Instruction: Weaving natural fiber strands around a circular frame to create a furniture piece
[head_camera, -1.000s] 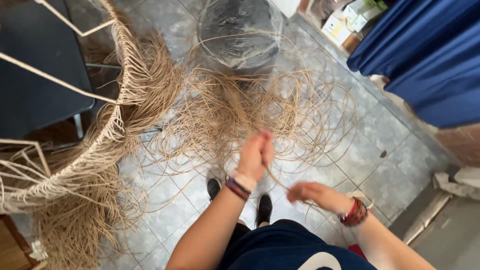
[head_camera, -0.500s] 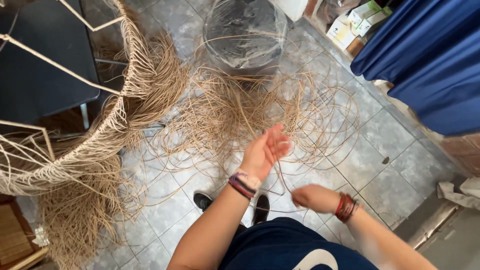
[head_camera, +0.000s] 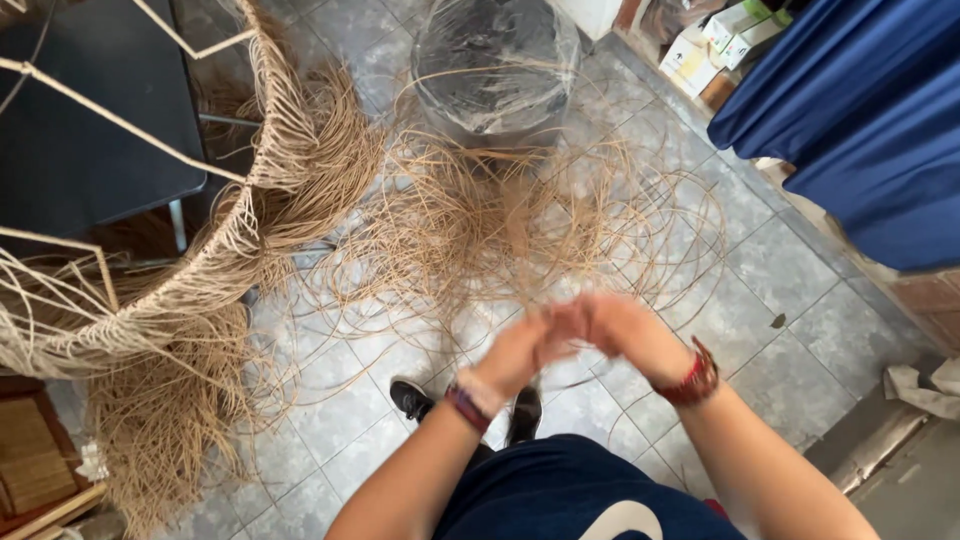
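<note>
While both hands are blurred and pressed close together above the floor, the left hand (head_camera: 520, 350) and right hand (head_camera: 625, 325) seem to meet around thin strands, but I cannot tell how closed the fingers are. The loose rattan strands (head_camera: 500, 225) lie just beyond the hands, spreading across the grey tiled floor (head_camera: 800, 300) toward a plastic-wrapped dark bucket (head_camera: 495, 65). A half-woven wire frame (head_camera: 200, 270) stands at the left, a blue curtain (head_camera: 860, 120) at the right.

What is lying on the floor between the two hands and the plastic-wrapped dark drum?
In the head view, a loose tangle of tan fibre strands covers the tiled floor between the hands and the drum.
</note>
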